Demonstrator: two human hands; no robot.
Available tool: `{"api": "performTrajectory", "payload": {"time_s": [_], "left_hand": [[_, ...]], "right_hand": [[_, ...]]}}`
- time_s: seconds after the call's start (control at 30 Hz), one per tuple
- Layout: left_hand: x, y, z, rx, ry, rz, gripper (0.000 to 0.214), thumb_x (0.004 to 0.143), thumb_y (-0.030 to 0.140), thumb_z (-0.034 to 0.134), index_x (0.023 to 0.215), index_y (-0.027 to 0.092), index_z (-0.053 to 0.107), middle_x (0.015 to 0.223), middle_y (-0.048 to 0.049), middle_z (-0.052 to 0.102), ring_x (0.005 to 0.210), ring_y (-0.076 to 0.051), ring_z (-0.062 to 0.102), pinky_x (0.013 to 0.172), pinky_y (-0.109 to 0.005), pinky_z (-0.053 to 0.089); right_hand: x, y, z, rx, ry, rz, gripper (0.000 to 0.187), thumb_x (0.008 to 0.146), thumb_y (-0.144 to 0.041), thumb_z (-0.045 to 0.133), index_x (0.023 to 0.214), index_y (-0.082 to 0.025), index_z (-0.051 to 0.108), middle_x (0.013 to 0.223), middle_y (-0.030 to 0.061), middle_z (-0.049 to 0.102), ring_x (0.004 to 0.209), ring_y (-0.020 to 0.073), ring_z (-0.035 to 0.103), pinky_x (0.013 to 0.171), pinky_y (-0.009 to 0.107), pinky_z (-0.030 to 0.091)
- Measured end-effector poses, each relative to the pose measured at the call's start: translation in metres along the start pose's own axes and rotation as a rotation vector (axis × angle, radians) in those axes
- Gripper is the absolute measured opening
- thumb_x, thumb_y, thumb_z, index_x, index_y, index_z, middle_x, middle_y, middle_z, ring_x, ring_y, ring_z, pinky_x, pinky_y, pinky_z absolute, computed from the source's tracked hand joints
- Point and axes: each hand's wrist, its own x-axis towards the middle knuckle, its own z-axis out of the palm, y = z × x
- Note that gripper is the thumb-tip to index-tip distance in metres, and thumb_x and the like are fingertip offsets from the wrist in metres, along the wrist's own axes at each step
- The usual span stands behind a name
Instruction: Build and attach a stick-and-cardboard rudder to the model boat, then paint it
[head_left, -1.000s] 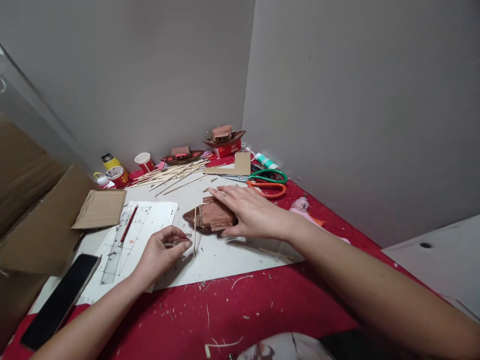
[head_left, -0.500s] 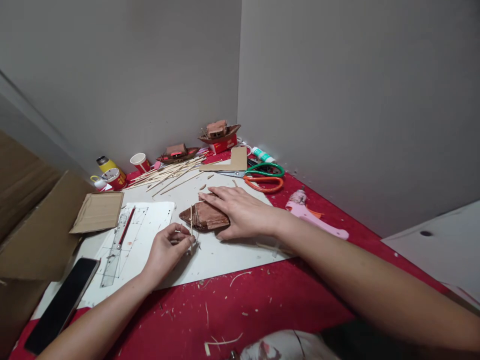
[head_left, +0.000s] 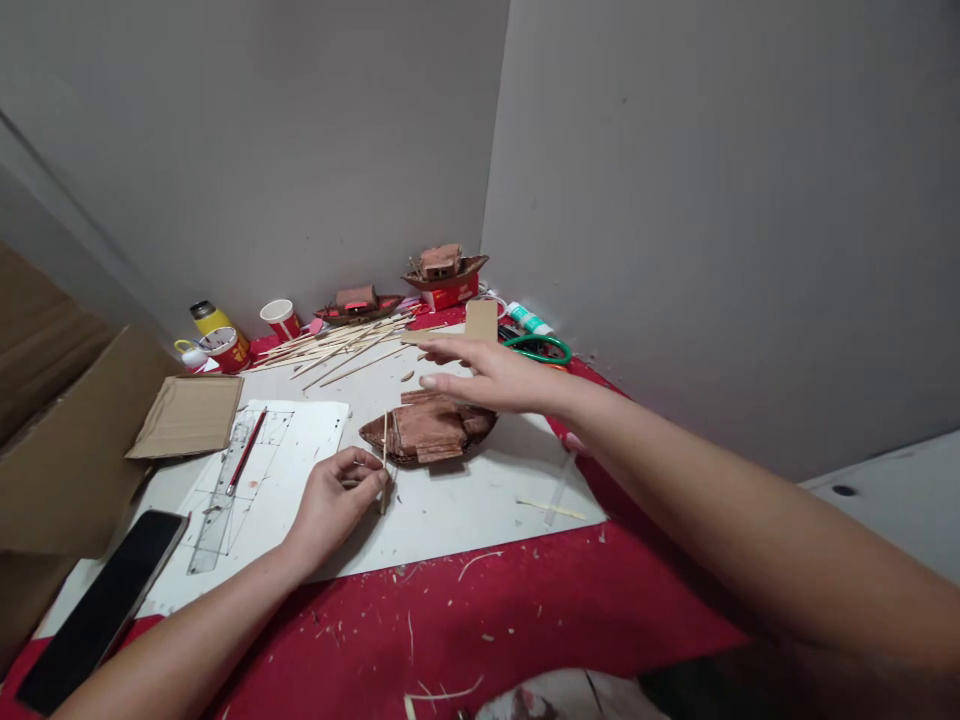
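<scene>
A brown model boat with a roofed cabin lies on the white board, its pointed end to the left. Between the thumb and fingers of my left hand is a thin wooden stick, held upright in view across the boat's left end. My right hand hovers over the boat's far right side, fingers stretched out and nothing in them. Part of the green-handled scissors is hidden behind that hand.
Several wooden sticks lie behind the boat, with two more model boats at the wall. Left are paper with a ruler and pencil, a phone and cardboard. Paper cups stand at the back.
My right hand has lifted off the boat and moved up and away from it, uncovering its right end. My left hand keeps the stick in almost the same place.
</scene>
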Motion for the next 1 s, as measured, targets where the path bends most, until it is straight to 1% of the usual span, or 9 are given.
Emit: {"api": "performTrajectory", "payload": {"time_s": [0.07,0.13,0.23,0.37,0.47,0.57,0.67,0.8,1.0], "left_hand": [[0.0,-0.001,0.001,-0.015,-0.001,0.001,0.013,0.076,0.028,0.068,0.077,0.017,0.062,0.061,0.0011,0.063,0.052,-0.011,0.052,0.053,-0.025,0.039],[0.0,-0.003,0.002,-0.032,-0.014,0.011,0.012,0.077,0.027,0.067,0.078,0.017,0.061,0.06,0.0011,0.062,0.053,-0.011,0.052,0.055,-0.025,0.04],[0.0,-0.005,0.003,-0.044,-0.034,0.017,0.011,0.08,0.027,0.066,0.08,0.017,0.06,0.058,0.0021,0.062,0.053,-0.011,0.053,0.058,-0.026,0.041],[0.0,-0.007,0.004,-0.04,-0.026,0.018,0.011,0.081,0.027,0.064,0.08,0.017,0.06,0.059,0.0013,0.063,0.052,-0.011,0.053,0.056,-0.026,0.041],[0.002,-0.008,0.005,-0.06,-0.005,0.021,0.012,0.08,0.027,0.064,0.079,0.016,0.06,0.059,0.0015,0.062,0.05,-0.01,0.05,0.053,-0.025,0.04],[0.004,-0.009,0.005,-0.088,0.006,0.025,0.011,0.08,0.026,0.064,0.077,0.016,0.061,0.057,0.0022,0.061,0.048,-0.009,0.05,0.052,-0.024,0.04],[0.005,-0.01,0.006,-0.097,0.007,0.026,0.012,0.08,0.026,0.063,0.075,0.016,0.061,0.061,-0.0006,0.065,0.048,-0.009,0.05,0.05,-0.023,0.04],[0.006,-0.013,0.007,-0.085,0.013,0.035,0.014,0.081,0.026,0.063,0.073,0.015,0.063,0.068,-0.0036,0.069,0.05,-0.009,0.05,0.051,-0.023,0.04],[0.008,-0.015,0.006,-0.042,0.022,0.078,0.016,0.082,0.027,0.062,0.073,0.015,0.065,0.067,-0.0034,0.069,0.051,-0.009,0.05,0.051,-0.024,0.041]], "right_hand": [[0.013,0.006,0.002,0.047,-0.038,0.027,0.045,0.096,-0.044,0.052,0.135,-0.022,0.055,0.14,0.0089,0.057,0.122,0.0246,0.057,0.102,0.041,0.047],[0.024,0.01,0.007,0.055,-0.099,0.02,0.035,0.097,-0.045,0.05,0.121,-0.026,0.065,0.131,0.0056,0.064,0.117,0.0241,0.061,0.098,0.039,0.049],[0.038,0.014,0.015,0.058,-0.183,-0.009,0.035,0.097,-0.05,0.047,0.107,-0.027,0.071,0.118,0.0032,0.071,0.107,0.0227,0.065,0.09,0.035,0.052],[0.049,0.019,0.022,0.072,-0.294,-0.021,0.043,0.095,-0.057,0.045,0.101,-0.025,0.073,0.111,0.003,0.073,0.098,0.0214,0.066,0.085,0.031,0.051],[0.052,0.023,0.025,0.088,-0.358,-0.009,0.046,0.094,-0.06,0.044,0.099,-0.025,0.074,0.109,0.002,0.073,0.097,0.0206,0.066,0.084,0.029,0.049],[0.053,0.025,0.029,0.107,-0.396,0.023,0.049,0.091,-0.064,0.046,0.097,-0.024,0.074,0.107,0.0019,0.073,0.096,0.0209,0.065,0.081,0.027,0.048],[0.053,0.024,0.033,0.13,-0.411,0.051,0.051,0.089,-0.067,0.047,0.092,-0.024,0.075,0.099,0.0018,0.074,0.089,0.0202,0.064,0.075,0.025,0.047],[0.051,0.021,0.038,0.163,-0.412,0.073,0.049,0.09,-0.062,0.045,0.084,-0.023,0.072,0.09,0.0019,0.072,0.08,0.018,0.061,0.069,0.025,0.045],[0.048,0.017,0.045,0.205,-0.404,0.069,0.039,0.093,-0.047,0.046,0.074,-0.018,0.065,0.077,0.0015,0.065,0.07,0.0147,0.054,0.066,0.025,0.042]]}}
